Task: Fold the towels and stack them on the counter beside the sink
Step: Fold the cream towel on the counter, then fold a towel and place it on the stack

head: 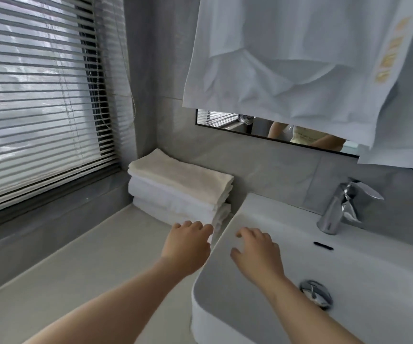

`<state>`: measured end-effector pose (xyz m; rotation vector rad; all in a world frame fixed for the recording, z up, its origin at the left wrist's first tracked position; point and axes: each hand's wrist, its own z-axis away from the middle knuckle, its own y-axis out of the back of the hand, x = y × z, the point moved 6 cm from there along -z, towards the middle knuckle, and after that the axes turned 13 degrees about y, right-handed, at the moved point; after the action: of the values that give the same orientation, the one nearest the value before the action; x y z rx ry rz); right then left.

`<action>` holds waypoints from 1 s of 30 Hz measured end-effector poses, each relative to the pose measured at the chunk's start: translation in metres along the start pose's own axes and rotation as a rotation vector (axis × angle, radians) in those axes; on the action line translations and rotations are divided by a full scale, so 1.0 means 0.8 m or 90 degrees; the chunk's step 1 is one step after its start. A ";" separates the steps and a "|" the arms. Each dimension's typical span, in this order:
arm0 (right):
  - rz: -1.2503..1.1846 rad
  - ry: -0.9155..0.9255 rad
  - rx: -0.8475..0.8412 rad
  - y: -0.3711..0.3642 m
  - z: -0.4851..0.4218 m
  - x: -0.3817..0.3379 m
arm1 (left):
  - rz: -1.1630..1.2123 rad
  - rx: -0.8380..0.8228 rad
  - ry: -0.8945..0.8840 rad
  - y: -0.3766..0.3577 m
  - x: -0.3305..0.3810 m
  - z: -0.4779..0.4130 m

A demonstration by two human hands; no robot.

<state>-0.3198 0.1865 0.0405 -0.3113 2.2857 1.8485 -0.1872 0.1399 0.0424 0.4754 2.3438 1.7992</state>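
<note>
The left hand (188,242), empty and relaxed, hovers over the bench (76,269), folded towels (178,192) stacked just beyond it; the right hand (257,252), fingers loosely spread, hangs above the sink (362,276).

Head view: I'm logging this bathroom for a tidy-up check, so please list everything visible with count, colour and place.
towels: one folded stack, cream on top, white below, on the counter left of the sink
counter: one, pale beige, below the window
sink: one, white, lower right
tap: one, chrome, at the sink's back edge
drain: one, chrome, in the sink
mirror: one, on the wall, partly covered
hanging cloth: white with yellow marks, top right; count unclear
blinds: one set, grey-white, left window
left grip: one bare hand, relaxed, empty, by the towels
right grip: one bare hand, relaxed, empty, over the sink
</note>
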 end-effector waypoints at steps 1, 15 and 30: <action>-0.002 0.006 0.000 0.002 0.007 -0.001 | -0.002 0.000 0.008 0.000 0.004 0.009; -0.021 0.028 -0.014 0.014 0.166 -0.005 | 0.027 -0.040 0.039 0.024 0.053 0.167; -0.003 -0.014 0.008 0.063 0.320 0.073 | 0.056 -0.047 -0.025 0.044 0.181 0.271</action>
<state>-0.3869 0.4444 0.0185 -0.2932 2.2788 1.8255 -0.2510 0.3943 0.0281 0.6056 2.2548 1.8886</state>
